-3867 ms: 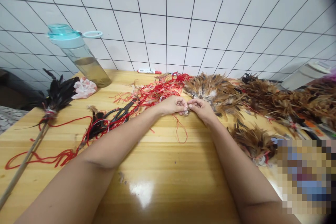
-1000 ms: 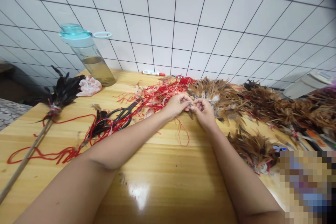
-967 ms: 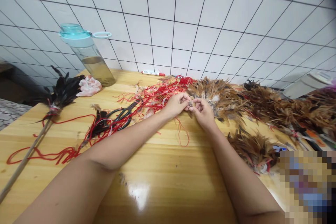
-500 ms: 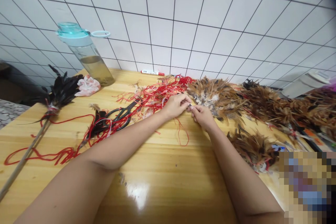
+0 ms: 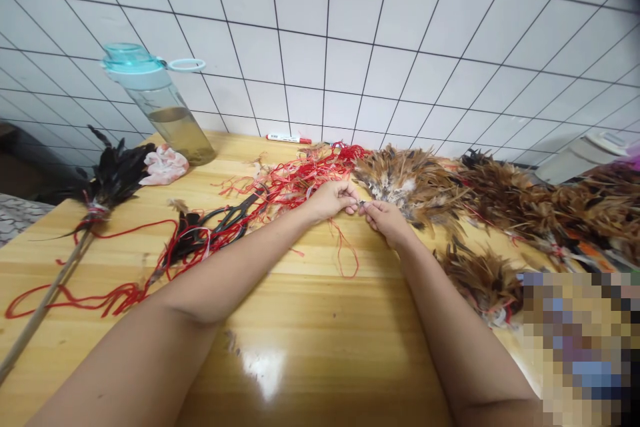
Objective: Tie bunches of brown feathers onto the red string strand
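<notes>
My left hand (image 5: 333,200) and my right hand (image 5: 385,221) meet at the fingertips above the wooden table (image 5: 310,320). Both pinch a small dark strand (image 5: 361,203), too small to name exactly. Just behind my right hand lies a bunch of brown speckled feathers (image 5: 410,180). A tangle of red string (image 5: 300,183) spreads beyond my left hand, and a loose red thread (image 5: 343,253) hangs on the table below it. Black scissors (image 5: 227,223) lie among red strings to the left of my left forearm.
More brown feather bunches (image 5: 525,203) lie along the right. A black feather duster on a stick (image 5: 113,180), a pink cloth (image 5: 165,167), a water bottle (image 5: 165,113) and a red-capped marker (image 5: 287,139) stand farther back. White tiles rise behind the table.
My fingertips stay together on the small strand, sitting slightly higher in the view. The whole scene has shifted a little with my head, and the feathers and string have not visibly been moved.
</notes>
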Demonstrator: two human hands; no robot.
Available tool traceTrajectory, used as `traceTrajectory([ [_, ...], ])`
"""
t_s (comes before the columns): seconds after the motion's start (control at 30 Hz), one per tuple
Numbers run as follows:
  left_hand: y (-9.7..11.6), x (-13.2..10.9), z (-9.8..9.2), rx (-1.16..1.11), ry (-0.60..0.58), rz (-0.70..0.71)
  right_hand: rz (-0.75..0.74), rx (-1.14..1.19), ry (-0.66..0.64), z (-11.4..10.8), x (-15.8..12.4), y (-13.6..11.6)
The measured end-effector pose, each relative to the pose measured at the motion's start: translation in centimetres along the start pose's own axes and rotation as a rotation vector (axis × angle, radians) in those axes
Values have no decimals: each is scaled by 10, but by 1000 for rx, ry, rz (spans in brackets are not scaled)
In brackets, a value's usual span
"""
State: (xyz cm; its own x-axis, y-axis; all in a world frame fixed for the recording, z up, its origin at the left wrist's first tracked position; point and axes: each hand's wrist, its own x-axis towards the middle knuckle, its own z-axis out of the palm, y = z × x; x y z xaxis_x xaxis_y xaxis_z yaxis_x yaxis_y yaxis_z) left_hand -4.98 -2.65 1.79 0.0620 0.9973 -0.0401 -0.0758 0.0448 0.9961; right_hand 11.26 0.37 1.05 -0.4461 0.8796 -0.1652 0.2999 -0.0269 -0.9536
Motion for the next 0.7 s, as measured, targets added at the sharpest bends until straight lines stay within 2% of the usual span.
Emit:
traceTrajectory([
  [0.2,-5,2,0,37,25,37,-11,-117,40,3,-1,3],
  [0.4,-6,2,0,63,80,20,-215,-349,125,4,2,7],
  [0.5,-3,2,-3,68,93,11,-303,-273,184,-5,6,7],
  [0.6,1,1,-6,88,29,25,-335,-136,182,-16,10,6],
  [0.7,3,-1,-8,84,-90,36,-368,-129,137,-18,10,7],
])
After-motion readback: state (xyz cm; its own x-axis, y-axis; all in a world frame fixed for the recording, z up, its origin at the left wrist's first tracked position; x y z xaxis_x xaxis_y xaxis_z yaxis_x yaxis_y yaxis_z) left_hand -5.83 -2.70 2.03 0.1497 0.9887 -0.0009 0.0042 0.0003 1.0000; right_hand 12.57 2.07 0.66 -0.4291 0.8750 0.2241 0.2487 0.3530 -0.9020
